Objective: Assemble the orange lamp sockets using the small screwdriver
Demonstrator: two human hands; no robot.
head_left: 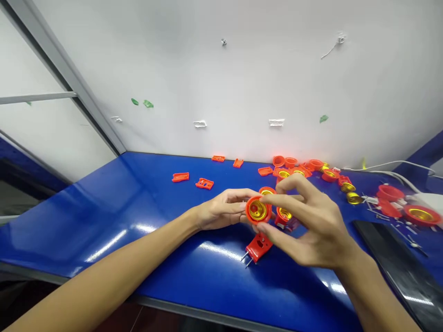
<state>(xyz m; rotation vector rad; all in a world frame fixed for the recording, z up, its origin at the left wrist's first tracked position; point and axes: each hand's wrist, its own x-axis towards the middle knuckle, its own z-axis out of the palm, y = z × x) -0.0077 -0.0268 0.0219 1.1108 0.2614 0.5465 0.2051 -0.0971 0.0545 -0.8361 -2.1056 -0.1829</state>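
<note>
A red socket assembly (258, 210) with gold threaded cups is held between both hands above the blue table. My left hand (226, 210) grips it from the left side, with fingers behind it. My right hand (308, 221) pinches its front cup, index finger on the upper rim and thumb below. More gold-lined cups show behind, at the top (267, 191) and right (284, 214), partly hidden by my right hand. A red plug part (259, 247) with two metal prongs shows below the front cup, pointing down and left.
Flat red pieces (204, 183) lie on the blue table (152, 203) toward the wall. Several red rings and gold cups (330, 174) are piled at the back right. Small metal bits, white cables and a long black object (394, 267) are on the right.
</note>
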